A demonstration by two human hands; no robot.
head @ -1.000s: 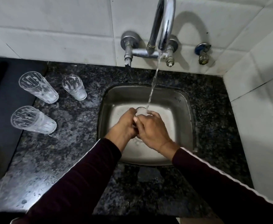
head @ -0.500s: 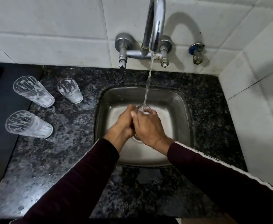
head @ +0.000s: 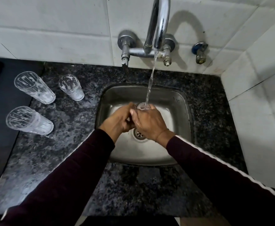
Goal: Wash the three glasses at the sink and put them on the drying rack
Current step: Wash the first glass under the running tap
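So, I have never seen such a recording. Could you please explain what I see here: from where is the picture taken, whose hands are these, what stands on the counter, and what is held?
There is no machine here. A person wears a camera on the head, which looks down at their own arms in dark sleeves.

The left hand and the right hand together hold a glass over the steel sink, under water running from the tap.

On the dark speckled counter, left of the sink, stand three more glasses, all soapy: one at the back left, a smaller one beside it, and one nearer. No drying rack can be made out.
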